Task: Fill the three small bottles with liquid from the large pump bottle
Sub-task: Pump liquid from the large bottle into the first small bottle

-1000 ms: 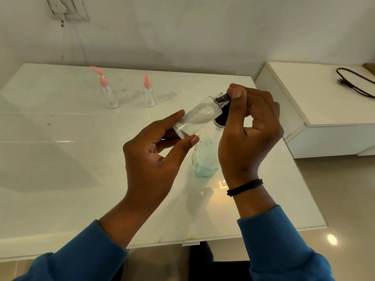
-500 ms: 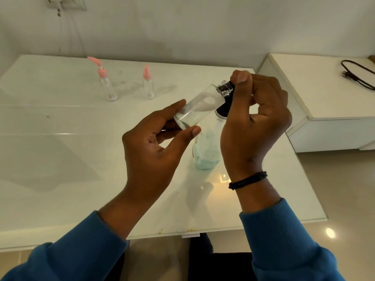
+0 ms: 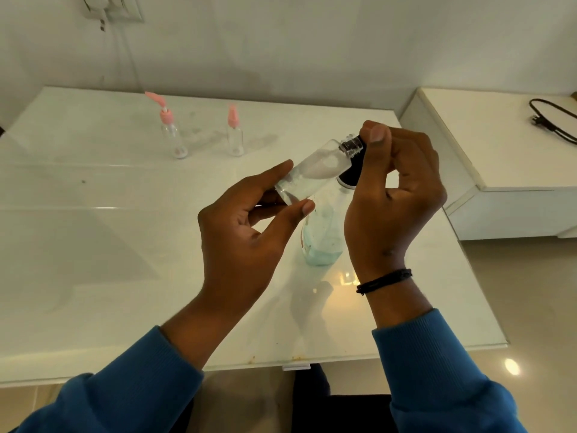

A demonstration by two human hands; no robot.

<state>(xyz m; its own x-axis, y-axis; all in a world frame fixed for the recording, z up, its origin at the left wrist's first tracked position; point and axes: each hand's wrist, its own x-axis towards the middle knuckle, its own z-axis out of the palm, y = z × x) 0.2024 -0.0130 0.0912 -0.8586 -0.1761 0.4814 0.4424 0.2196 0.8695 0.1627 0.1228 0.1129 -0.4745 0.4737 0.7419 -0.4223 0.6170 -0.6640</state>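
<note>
Head view: left hand (image 3: pixel 246 232) holds tilted clear small bottle (image 3: pixel 312 171) by its base; right hand (image 3: pixel 393 195) pinches its neck. Large pump bottle (image 3: pixel 321 242), blue liquid low, stands beneath. Two pink-capped bottles (image 3: pixel 173 135) near bench (image 3: pixel 93 245) far edge look empty.
</note>
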